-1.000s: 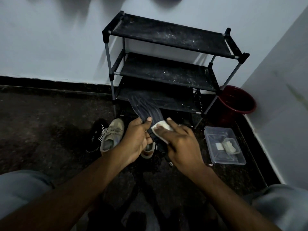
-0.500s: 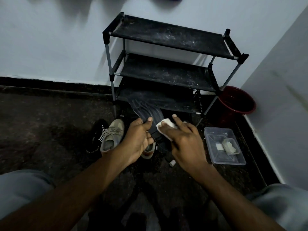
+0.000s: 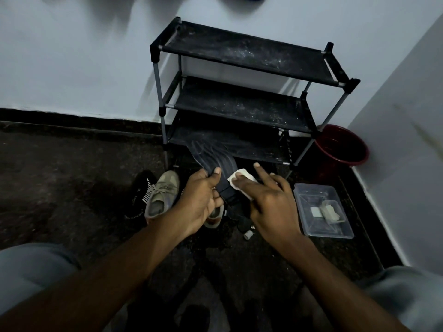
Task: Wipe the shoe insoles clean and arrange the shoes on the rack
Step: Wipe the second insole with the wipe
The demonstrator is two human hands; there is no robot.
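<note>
A dark ribbed insole (image 3: 211,155) is held up in front of the black three-shelf shoe rack (image 3: 242,58). My left hand (image 3: 200,198) grips the insole's lower part, thumb on top. With straight fingers my right hand (image 3: 268,200) presses a white wipe (image 3: 239,179) against the insole's right side. On the floor to the left lie a beige sneaker (image 3: 161,194) and a black shoe with white stripes (image 3: 140,194). A second beige sneaker (image 3: 214,218) shows partly under my left hand.
A clear plastic tray (image 3: 323,233) holding folded wipes sits on the floor at the right. A dark red bucket (image 3: 341,146) stands in the corner beside the rack. A small white cap (image 3: 248,234) lies on the dark floor below my hands. My knees frame the bottom corners.
My right hand has slid the wipe up the insole, away from me. My left hand keeps its grip on the insole.
</note>
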